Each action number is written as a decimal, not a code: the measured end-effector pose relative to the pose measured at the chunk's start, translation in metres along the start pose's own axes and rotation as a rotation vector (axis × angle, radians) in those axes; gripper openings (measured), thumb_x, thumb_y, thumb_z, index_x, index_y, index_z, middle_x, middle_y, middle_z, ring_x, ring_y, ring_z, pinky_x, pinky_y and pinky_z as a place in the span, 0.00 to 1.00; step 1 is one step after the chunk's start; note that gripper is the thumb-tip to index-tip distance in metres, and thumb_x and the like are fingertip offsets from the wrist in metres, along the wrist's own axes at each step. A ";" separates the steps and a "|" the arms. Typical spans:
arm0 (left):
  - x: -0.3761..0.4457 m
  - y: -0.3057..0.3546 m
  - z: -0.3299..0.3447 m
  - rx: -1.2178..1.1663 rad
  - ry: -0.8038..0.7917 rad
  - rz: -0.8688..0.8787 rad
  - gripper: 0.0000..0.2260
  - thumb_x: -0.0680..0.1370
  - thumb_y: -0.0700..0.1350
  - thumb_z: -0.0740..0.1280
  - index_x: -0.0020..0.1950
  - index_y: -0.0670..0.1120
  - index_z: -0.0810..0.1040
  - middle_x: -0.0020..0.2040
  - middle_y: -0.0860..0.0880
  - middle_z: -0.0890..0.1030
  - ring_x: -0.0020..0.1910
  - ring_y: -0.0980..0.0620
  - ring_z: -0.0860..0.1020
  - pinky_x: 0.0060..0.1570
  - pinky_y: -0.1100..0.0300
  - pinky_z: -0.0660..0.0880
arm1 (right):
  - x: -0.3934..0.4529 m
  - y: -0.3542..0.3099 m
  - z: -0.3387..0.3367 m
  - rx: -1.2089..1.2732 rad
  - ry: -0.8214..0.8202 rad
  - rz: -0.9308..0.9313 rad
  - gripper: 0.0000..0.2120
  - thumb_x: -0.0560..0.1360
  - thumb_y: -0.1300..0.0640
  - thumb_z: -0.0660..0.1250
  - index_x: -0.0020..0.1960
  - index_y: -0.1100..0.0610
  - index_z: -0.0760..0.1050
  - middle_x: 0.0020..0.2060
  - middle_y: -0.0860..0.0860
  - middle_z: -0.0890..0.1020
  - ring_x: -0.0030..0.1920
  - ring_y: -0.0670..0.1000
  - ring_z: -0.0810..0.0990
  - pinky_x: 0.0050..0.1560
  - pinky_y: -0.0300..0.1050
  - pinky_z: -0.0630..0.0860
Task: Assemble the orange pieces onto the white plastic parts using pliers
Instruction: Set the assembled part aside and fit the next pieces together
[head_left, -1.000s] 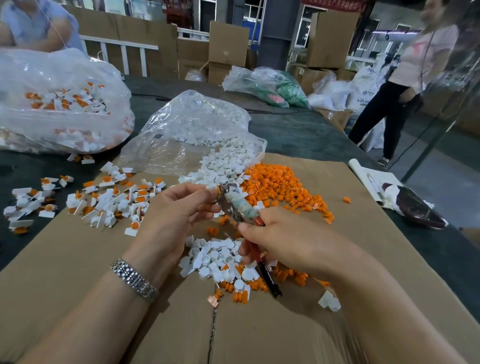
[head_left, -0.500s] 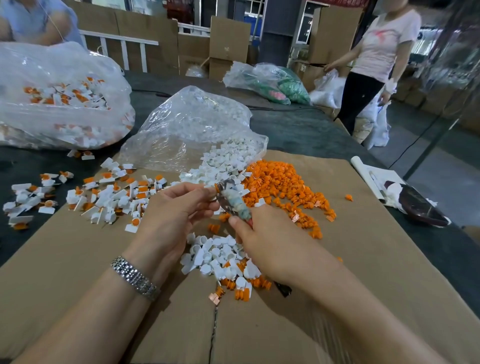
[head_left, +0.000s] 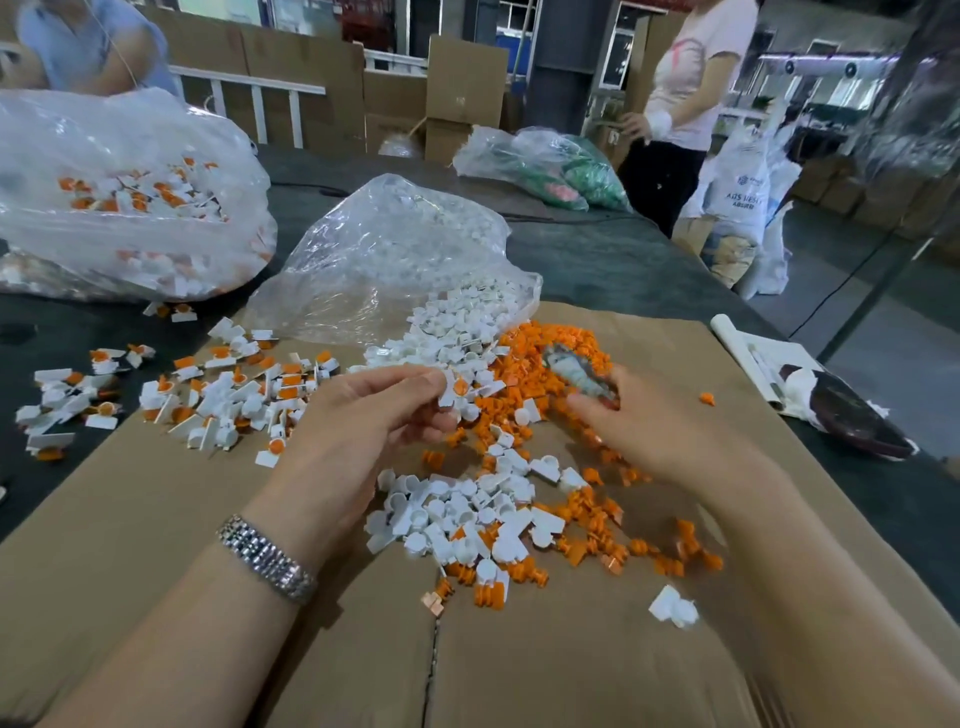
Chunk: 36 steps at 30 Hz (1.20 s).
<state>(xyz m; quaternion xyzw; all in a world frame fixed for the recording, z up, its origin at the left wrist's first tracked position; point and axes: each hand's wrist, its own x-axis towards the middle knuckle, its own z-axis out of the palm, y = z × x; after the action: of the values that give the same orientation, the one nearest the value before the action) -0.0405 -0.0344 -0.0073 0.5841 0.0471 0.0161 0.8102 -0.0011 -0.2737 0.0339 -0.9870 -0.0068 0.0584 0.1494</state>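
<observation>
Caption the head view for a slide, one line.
Left hand pinches an assembled white-and-orange part; right hand holds pliers over loose parts on cardboard.

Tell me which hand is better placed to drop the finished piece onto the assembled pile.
Left, probably. The left hand already pinches the assembled piece, and the assembled pile lies on its side of the cardboard. The right hand grips the pliers over the orange pieces.

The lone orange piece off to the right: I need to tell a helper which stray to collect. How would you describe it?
Start at the brown cardboard sheet covering the table, then find the big orange pile near its far edge. To the right of that pile, past the right hand, one orange piece lies alone on bare cardboard, touching nothing.
</observation>
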 end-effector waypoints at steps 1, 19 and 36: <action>0.000 0.000 0.000 0.017 -0.015 -0.007 0.11 0.68 0.47 0.77 0.48 0.44 0.89 0.43 0.42 0.86 0.41 0.47 0.85 0.39 0.63 0.80 | 0.008 0.006 0.007 -0.112 0.020 0.023 0.23 0.80 0.35 0.59 0.58 0.55 0.71 0.54 0.56 0.80 0.54 0.59 0.80 0.57 0.59 0.77; -0.002 -0.003 0.000 0.624 -0.092 0.123 0.07 0.81 0.50 0.70 0.44 0.54 0.86 0.35 0.48 0.85 0.31 0.56 0.78 0.32 0.66 0.73 | -0.014 -0.027 0.037 0.336 0.251 -0.856 0.06 0.76 0.60 0.74 0.52 0.55 0.85 0.46 0.47 0.83 0.47 0.46 0.82 0.49 0.47 0.80; -0.002 -0.010 0.007 0.743 -0.097 0.175 0.05 0.80 0.47 0.71 0.46 0.49 0.84 0.33 0.50 0.85 0.30 0.56 0.82 0.31 0.68 0.75 | -0.018 -0.029 0.054 0.095 0.352 -0.891 0.06 0.80 0.61 0.69 0.55 0.60 0.82 0.47 0.54 0.81 0.43 0.57 0.81 0.40 0.57 0.79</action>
<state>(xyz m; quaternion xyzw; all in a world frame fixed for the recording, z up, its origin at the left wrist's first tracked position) -0.0419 -0.0441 -0.0144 0.8397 -0.0389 0.0394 0.5402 -0.0249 -0.2309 -0.0071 -0.8750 -0.4011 -0.1790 0.2037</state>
